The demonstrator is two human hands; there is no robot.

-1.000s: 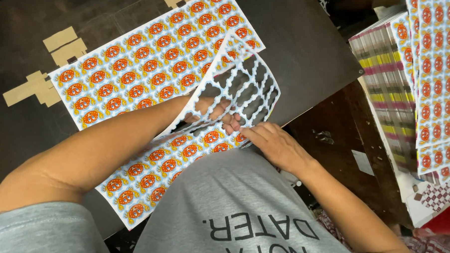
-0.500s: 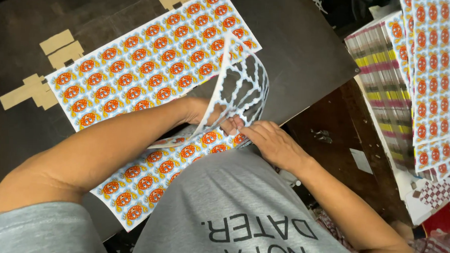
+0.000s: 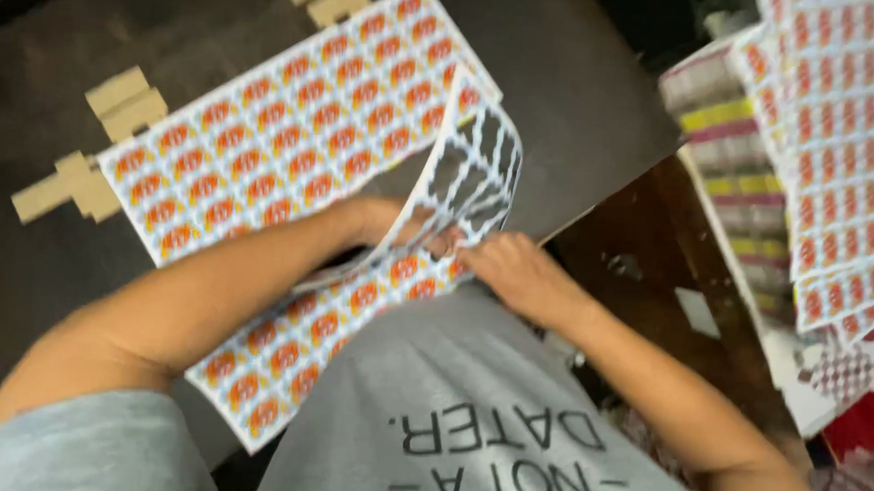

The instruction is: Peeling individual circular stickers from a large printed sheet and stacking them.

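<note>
A large sticker sheet (image 3: 295,163) printed with rows of orange round labels lies across the dark counter (image 3: 578,96), its near end hanging over the edge toward the person's lap. The left hand (image 3: 380,222) and right hand (image 3: 514,272) meet at the sheet's near right side, where a white cut-out lattice (image 3: 478,169) — the waste web between the stickers — curls up off the backing. The left hand's grip looks pinched shut on the lower edge of that lattice; the right hand's fingers press close beside it, but blur hides whether they clamp the lattice or only pin the sheet. The lattice looks feather-light, floppy and easily torn, a thin net of narrow strips, so it is best taken at a solid border edge rather than a single strip. Cardboard pieces (image 3: 122,104) lie at the counter's left, and stacks of more sticker sheets (image 3: 838,143) rest at the right.
</note>
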